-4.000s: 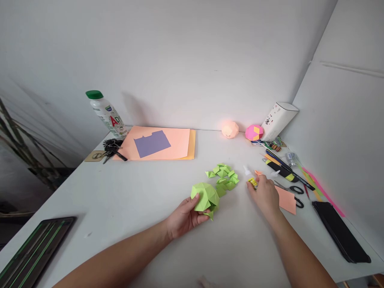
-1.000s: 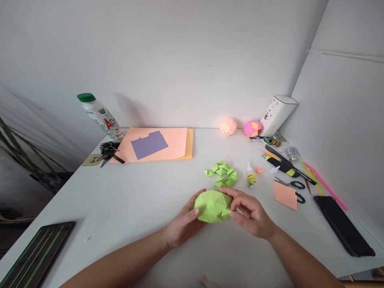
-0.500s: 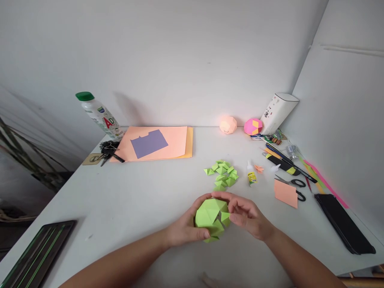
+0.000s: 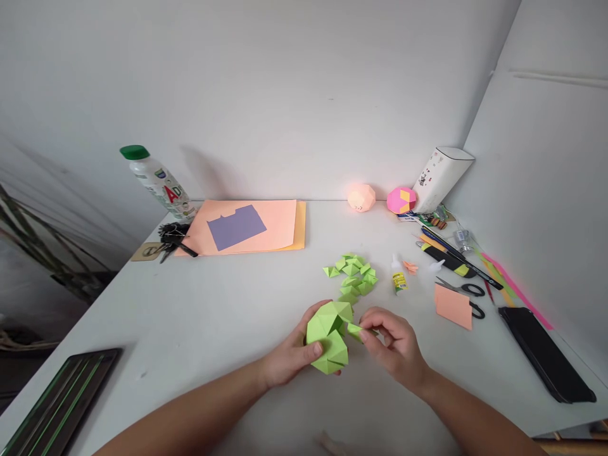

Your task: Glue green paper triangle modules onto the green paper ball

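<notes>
A green folded-paper ball [image 4: 327,339] made of triangular faces is cupped in my left hand [image 4: 289,358] just above the white table [image 4: 213,316]. My right hand [image 4: 392,345] pinches a small green flap [image 4: 355,329] at the ball's right side between thumb and fingers. Just beyond them lies a pile of several small green folded pieces [image 4: 354,273]. A small glue bottle [image 4: 398,278] stands to the right of that pile.
Peach sheets with a purple cutout [image 4: 247,227] lie at the back, beside keys [image 4: 173,239] and a green-capped bottle [image 4: 154,180]. To the right lie scissors [image 4: 463,291], a peach note [image 4: 453,306], pens [image 4: 456,256], a black phone [image 4: 546,354]. A tablet [image 4: 52,402] sits front left.
My right hand left the glue bottle standing and came to the ball. Both hands have turned the ball, and my right fingers now pinch a flap on its right side.
</notes>
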The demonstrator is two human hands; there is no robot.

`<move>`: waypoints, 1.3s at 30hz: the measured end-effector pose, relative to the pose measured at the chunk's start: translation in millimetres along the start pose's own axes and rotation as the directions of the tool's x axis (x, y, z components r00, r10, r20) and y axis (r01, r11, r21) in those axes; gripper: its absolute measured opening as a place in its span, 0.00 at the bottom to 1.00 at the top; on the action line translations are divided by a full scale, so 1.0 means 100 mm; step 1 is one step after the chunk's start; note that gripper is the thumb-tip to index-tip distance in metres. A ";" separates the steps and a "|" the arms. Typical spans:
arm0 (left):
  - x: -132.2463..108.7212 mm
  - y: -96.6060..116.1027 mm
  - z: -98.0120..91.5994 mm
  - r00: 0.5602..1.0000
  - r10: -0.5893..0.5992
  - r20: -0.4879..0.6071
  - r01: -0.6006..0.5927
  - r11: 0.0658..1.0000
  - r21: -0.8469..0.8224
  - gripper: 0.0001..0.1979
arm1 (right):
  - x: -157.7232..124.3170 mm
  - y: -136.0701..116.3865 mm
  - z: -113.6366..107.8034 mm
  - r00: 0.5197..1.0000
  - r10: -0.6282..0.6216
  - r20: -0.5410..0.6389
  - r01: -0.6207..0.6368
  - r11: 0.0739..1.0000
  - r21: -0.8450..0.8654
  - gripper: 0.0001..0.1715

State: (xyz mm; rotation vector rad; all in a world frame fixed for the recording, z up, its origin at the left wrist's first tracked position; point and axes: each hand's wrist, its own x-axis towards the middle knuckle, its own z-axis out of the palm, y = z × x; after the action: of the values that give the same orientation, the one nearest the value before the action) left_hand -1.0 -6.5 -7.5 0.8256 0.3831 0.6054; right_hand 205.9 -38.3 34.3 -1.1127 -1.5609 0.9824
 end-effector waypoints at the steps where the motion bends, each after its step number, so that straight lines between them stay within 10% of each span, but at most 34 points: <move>1: 0.00 -0.01 0.00 1.000 0.002 0.000 -0.002 1.000 -0.008 0.40 | -0.01 0.00 0.02 1.000 0.017 0.005 -0.017 1.000 0.006 0.05; 13: -0.03 -0.09 0.01 0.999 0.042 -0.015 -0.041 0.998 0.053 0.42 | -0.05 0.02 0.12 0.998 0.066 0.016 -0.067 0.987 0.148 0.05; 26: -0.04 -0.13 0.06 0.952 0.021 -0.306 -0.013 0.999 0.031 0.30 | -0.09 -0.04 0.15 0.995 -0.103 -0.009 0.102 0.993 -0.063 0.05; 39: -0.04 -0.16 0.01 0.953 0.036 -0.299 -0.009 0.996 0.092 0.27 | -0.07 -0.03 0.16 0.953 0.296 0.067 -0.303 0.918 0.254 0.11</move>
State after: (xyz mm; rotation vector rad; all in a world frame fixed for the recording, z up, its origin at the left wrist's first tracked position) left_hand 2.2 -17.6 -19.0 0.8257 0.6840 0.7423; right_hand 190.5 -46.8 31.8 -1.1724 -1.2556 1.3722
